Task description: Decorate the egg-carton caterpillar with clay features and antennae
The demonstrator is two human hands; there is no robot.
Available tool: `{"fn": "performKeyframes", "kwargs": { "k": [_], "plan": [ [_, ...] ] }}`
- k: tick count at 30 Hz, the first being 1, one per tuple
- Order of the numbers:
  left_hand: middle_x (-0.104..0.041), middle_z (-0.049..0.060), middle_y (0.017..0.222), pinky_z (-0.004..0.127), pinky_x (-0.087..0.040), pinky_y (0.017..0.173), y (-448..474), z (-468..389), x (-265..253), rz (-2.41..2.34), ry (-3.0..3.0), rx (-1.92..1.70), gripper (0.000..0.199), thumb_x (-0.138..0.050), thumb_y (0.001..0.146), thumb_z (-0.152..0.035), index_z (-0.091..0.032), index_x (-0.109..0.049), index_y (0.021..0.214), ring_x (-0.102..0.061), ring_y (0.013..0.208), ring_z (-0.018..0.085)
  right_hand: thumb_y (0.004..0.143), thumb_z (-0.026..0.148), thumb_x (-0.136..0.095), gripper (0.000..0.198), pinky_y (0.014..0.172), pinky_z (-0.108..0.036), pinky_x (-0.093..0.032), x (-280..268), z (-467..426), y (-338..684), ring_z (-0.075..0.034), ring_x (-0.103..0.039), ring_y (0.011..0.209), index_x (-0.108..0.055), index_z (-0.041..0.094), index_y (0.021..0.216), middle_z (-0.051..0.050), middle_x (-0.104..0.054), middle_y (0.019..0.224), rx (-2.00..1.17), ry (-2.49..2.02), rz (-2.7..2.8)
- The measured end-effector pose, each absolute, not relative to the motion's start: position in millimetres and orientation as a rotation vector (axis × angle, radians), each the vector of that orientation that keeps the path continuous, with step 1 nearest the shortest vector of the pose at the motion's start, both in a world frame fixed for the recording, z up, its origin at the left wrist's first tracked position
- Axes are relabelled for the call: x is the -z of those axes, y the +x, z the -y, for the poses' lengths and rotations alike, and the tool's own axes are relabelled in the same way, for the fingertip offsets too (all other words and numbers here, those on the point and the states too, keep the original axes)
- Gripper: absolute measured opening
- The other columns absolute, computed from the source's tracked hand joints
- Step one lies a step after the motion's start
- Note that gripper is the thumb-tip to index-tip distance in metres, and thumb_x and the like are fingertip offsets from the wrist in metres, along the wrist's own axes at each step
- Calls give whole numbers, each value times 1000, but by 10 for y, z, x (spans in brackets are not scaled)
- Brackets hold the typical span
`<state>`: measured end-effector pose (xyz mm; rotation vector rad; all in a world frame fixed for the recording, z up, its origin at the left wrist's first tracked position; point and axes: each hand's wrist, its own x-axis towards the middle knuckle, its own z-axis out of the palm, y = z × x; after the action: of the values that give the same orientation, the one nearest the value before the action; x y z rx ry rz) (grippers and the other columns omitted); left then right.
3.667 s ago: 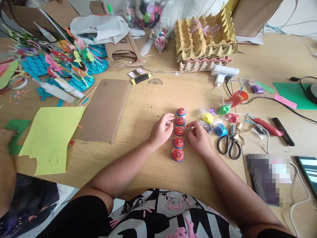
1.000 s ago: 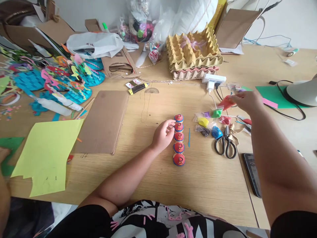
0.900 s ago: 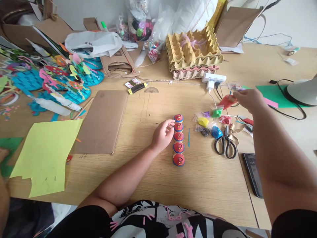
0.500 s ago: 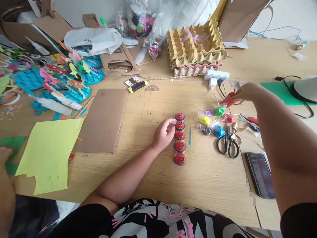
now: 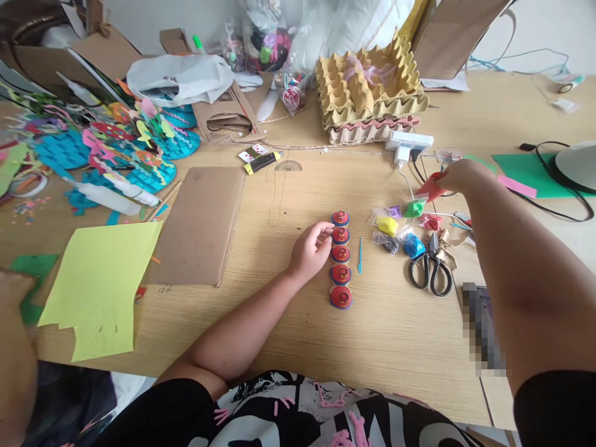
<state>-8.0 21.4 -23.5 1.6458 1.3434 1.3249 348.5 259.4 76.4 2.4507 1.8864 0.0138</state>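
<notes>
The right hand has moved to the red cup at two o'clock; its grip cannot be told. The left hand stays half open beside the red-topped pieces.

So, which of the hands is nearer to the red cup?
Right. The right hand is at the rim of the red cup; the left hand is far left, beside the red domes.
</notes>
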Motion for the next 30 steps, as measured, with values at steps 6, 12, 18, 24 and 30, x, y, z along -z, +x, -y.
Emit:
{"fn": "performKeyframes", "kwargs": {
  "k": [6,12,18,24,30],
  "plan": [
    [-78,9,114,25,-60,78,-80,-217,247,-1336,1639,-1327,29,-60,95,-12,-21,-68,122,-76,106,18,79,51,-70,56,76,-39,-37,-1022,-2517,3371,-25,-68,117,-76,-3,65,-24,-78,117,216,2181,-1797],
    [-78,8,113,26,-60,78,-88,-217,232,-1337,1625,-1315,30,-60,94,-12,-22,-68,121,-76,105,17,82,63,-72,67,73,-38,-37,-1110,-2429,3404,-17,-65,99,-84,1,105,-18,-80,110,196,2293,-1867],
    [-78,8,113,25,-59,76,-82,-222,233,-1335,1594,-1311,30,-61,93,-12,-21,-68,121,-76,103,17,98,39,-70,37,72,-36,-37,-1134,-2216,3401,-12,-55,77,-82,12,118,-13,-80,107,183,2434,-1964],
    [-78,8,112,25,-58,77,-88,-219,231,-1342,1565,-1303,29,-61,93,-12,-21,-68,120,-75,103,17,94,29,-66,26,64,-35,-37,-1200,-2103,3416,-14,-44,65,-83,16,109,-12,-78,92,64,2578,-2044],
    [-77,8,115,25,-57,79,-88,-225,252,-1347,1565,-1354,24,-60,96,-16,-21,-67,119,-74,100,15,89,22,-70,13,61,-35,-35,-1133,-1651,3190,-8,-45,58,-76,11,89,-8,-69,75,409,3144,-2471]
  ]
}}
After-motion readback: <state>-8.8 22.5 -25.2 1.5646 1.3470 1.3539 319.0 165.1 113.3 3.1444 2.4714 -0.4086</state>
